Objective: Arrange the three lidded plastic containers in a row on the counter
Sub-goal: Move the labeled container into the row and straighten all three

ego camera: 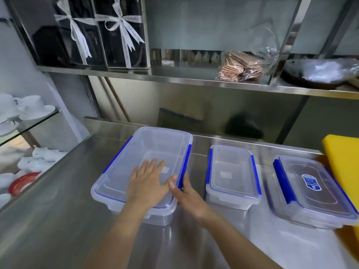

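Pressing large container (153, 152), left hand (147, 183), right hand (186, 197)

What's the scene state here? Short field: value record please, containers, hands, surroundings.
surface: steel counter
large container: left of the row, lid on
middle container: smallest, lid on, untouched
right container: lid on, blue label, beside yellow board
left hand: flat on large container's lid
right hand: at large container's right side by the blue clip
row: three side by side, apart
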Demonstrator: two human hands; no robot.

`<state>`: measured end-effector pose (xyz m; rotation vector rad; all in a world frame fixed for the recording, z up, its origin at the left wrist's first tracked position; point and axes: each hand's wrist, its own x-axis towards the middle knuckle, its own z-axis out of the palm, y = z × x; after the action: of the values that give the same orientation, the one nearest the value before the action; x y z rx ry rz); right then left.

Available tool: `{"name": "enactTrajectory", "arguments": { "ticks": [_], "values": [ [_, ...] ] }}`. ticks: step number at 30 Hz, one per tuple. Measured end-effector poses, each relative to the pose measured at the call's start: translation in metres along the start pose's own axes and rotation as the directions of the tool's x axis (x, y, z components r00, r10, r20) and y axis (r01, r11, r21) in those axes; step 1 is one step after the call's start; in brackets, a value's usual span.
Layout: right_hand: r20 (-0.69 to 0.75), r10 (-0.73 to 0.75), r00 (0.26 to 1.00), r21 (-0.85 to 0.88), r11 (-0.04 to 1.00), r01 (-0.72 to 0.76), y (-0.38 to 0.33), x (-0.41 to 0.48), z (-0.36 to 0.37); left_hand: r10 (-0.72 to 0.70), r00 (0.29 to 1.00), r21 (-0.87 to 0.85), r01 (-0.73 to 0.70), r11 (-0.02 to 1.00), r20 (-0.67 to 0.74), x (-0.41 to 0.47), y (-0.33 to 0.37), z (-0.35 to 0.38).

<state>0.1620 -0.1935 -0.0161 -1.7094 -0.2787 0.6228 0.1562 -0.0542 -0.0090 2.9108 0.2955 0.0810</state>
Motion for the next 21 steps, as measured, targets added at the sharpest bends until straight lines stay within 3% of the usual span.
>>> {"name": "enactTrajectory", "arguments": {
  "ticks": [11,17,21],
  "values": [
    [-0.018,0.012,1.000,-0.041,0.999,-0.013,0.001,0.009,-0.001,0.001,0.999,0.039,0.001,0.999,-0.052,0.005,-0.005,0.004],
    [-0.002,0.081,0.997,-0.305,0.949,-0.078,-0.017,-0.011,-0.021,-0.007,0.999,-0.019,0.007,1.000,-0.036,0.006,-0.004,0.001],
    [-0.022,0.049,0.999,-0.572,0.819,-0.053,-0.048,-0.040,-0.046,0.041,0.996,-0.117,-0.050,0.992,-0.079,0.002,0.012,-0.027]
  ]
}}
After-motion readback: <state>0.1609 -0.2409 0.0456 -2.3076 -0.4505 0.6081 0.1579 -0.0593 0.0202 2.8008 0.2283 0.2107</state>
